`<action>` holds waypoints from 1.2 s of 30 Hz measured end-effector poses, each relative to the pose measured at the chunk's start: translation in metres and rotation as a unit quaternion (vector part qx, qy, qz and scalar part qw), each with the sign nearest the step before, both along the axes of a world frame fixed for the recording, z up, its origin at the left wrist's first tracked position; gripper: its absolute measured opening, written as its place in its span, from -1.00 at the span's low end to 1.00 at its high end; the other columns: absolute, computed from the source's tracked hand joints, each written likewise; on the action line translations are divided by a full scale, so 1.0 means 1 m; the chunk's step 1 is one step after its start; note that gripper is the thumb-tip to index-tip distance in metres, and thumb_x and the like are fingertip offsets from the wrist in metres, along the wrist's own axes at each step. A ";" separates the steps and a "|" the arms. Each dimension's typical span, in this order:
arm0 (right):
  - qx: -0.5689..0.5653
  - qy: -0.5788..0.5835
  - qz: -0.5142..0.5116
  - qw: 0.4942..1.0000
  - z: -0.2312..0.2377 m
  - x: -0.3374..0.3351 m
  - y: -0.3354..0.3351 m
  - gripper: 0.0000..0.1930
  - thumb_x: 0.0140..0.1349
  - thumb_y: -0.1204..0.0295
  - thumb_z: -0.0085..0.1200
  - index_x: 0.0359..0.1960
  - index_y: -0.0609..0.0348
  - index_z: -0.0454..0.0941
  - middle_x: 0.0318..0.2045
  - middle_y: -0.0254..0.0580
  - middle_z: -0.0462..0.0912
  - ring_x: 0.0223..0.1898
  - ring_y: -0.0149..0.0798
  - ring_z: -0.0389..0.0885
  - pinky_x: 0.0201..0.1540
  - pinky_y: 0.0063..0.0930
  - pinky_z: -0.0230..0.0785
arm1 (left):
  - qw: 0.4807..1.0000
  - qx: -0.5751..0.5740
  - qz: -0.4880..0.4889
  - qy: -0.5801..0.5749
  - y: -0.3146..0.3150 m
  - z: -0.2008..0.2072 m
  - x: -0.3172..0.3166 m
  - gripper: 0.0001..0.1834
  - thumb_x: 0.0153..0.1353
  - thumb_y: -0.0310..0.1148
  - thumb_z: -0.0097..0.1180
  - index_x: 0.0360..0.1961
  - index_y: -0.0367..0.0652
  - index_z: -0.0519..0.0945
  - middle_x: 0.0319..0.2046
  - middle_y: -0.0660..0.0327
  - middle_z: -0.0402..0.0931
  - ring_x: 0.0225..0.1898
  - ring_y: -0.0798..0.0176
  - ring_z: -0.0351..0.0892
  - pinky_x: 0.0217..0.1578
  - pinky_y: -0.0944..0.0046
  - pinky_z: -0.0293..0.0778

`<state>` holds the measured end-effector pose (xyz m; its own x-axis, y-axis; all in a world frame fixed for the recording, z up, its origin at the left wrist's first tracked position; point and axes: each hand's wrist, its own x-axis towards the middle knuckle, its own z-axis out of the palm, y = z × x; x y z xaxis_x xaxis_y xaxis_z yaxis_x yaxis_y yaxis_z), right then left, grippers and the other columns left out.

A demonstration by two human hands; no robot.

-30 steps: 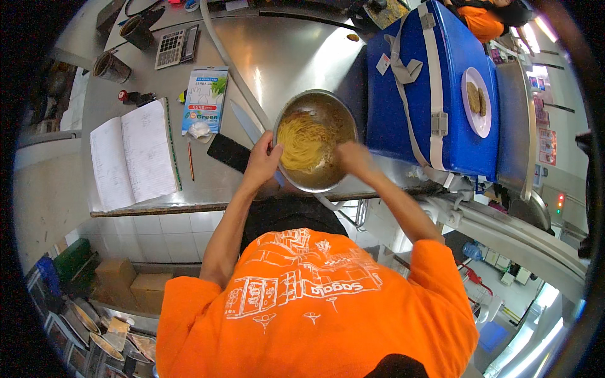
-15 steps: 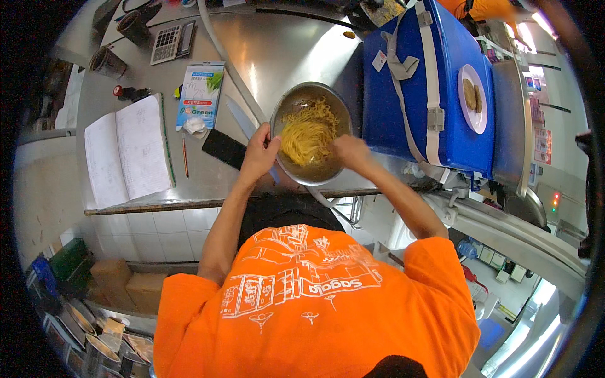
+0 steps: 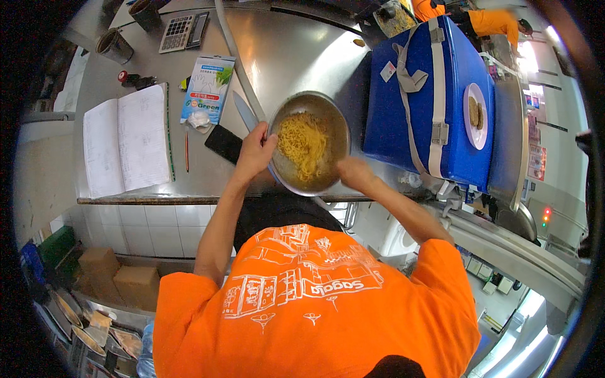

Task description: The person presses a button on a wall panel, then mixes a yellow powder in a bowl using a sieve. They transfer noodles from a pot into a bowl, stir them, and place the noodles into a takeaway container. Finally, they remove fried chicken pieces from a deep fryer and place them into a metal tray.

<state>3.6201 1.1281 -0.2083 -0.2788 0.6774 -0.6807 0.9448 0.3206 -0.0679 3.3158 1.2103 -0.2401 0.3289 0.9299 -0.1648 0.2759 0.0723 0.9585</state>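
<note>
A round metal mixing bowl (image 3: pixel 343 120) with yellow noodles (image 3: pixel 302 142) in it is in front of me, at the table's near edge. My left hand (image 3: pixel 257 151) is closed on the bowl's left rim, thumb toward the inside. At the lower right rim is my right hand (image 3: pixel 357 174), closed against the bowl; its fingertips are partly hidden and slightly blurred. The noodles lie in a loose heap toward the middle and left of the bowl. Just beyond my left hand a knife (image 3: pixel 244 110) lies on the table, and a black phone (image 3: pixel 224 144) lies beside my left wrist.
To the right stands a large blue insulated box (image 3: pixel 403 126) with pale straps; a white plate (image 3: pixel 476 116) shows against it. At left lie an open notebook (image 3: pixel 129 142), a pencil (image 3: pixel 186 151), a glove packet (image 3: pixel 208 88) and a calculator (image 3: pixel 183 33). A grey hose (image 3: pixel 230 44) crosses the steel table (image 3: pixel 283 50).
The bowl and my right hand have moved nearer to me. The noodles have shifted in the bowl and lie in a different shape. My left hand stays at the left rim.
</note>
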 end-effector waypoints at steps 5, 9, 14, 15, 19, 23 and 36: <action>0.193 0.089 -0.165 0.963 -0.014 -0.010 0.013 -0.83 0.22 0.41 0.10 -0.37 0.26 0.67 -0.36 0.20 0.73 -0.22 0.18 0.76 -0.14 0.12 0.60 | 0.998 -0.019 -0.020 -0.062 -0.017 -0.005 0.017 -0.77 0.31 -0.35 0.16 -0.31 -0.26 0.39 -0.52 0.18 0.26 -0.43 0.28 0.30 -0.36 0.19 0.34; 0.056 0.069 -0.141 0.986 -0.002 -0.004 0.025 -0.83 0.21 0.43 0.09 -0.28 0.20 0.70 -0.32 0.22 0.72 -0.22 0.23 0.75 -0.15 0.10 0.60 | 0.998 -0.028 -0.017 -0.044 -0.018 0.001 0.022 -0.77 0.33 -0.35 0.16 -0.32 -0.25 0.40 -0.51 0.22 0.27 -0.43 0.31 0.28 -0.37 0.21 0.33; 0.110 0.123 -0.158 0.974 -0.008 -0.003 0.017 -0.77 0.28 0.37 0.06 -0.23 0.21 0.73 -0.27 0.27 0.73 -0.21 0.17 0.77 -0.15 0.10 0.62 | 0.997 -0.008 -0.043 -0.060 -0.022 -0.002 0.020 -0.76 0.33 -0.36 0.19 -0.33 -0.23 0.39 -0.52 0.27 0.26 -0.46 0.36 0.29 -0.39 0.25 0.33; 0.094 0.214 -0.092 0.968 -0.016 -0.006 0.014 -0.77 0.30 0.37 0.05 -0.22 0.23 0.72 -0.28 0.26 0.73 -0.23 0.16 0.77 -0.18 0.12 0.62 | 0.998 -0.028 -0.018 -0.054 -0.023 -0.004 0.019 -0.75 0.33 -0.36 0.20 -0.34 -0.23 0.37 -0.52 0.28 0.25 -0.46 0.36 0.28 -0.39 0.25 0.32; 0.145 -0.036 -0.222 0.963 -0.037 0.013 -0.011 -0.77 0.34 0.38 0.03 -0.19 0.25 0.68 -0.29 0.16 0.67 -0.22 0.29 0.69 -0.20 0.14 0.56 | 0.997 -0.036 -0.012 -0.061 -0.027 -0.006 0.016 -0.69 0.34 -0.33 0.22 -0.36 -0.22 0.32 -0.52 0.27 0.24 -0.46 0.34 0.28 -0.40 0.23 0.31; 0.127 0.253 -0.090 0.955 -0.069 0.007 -0.016 -0.85 0.26 0.47 0.07 -0.21 0.19 0.65 -0.27 0.18 0.66 -0.22 0.30 0.65 -0.19 0.09 0.54 | 0.999 -0.018 -0.021 -0.025 -0.037 -0.004 0.016 -0.65 0.36 -0.30 0.22 -0.37 -0.22 0.30 -0.52 0.24 0.24 -0.46 0.30 0.27 -0.40 0.20 0.31; 0.185 0.077 -0.202 0.959 -0.007 -0.009 0.017 -0.76 0.21 0.41 0.16 -0.13 0.17 0.76 -0.25 0.27 0.73 -0.21 0.23 0.76 -0.10 0.06 0.62 | 0.998 -0.050 -0.031 -0.039 -0.040 0.007 0.024 -0.72 0.41 -0.30 0.18 -0.28 -0.25 0.37 -0.52 0.24 0.34 -0.50 0.36 0.46 -0.50 0.28 0.51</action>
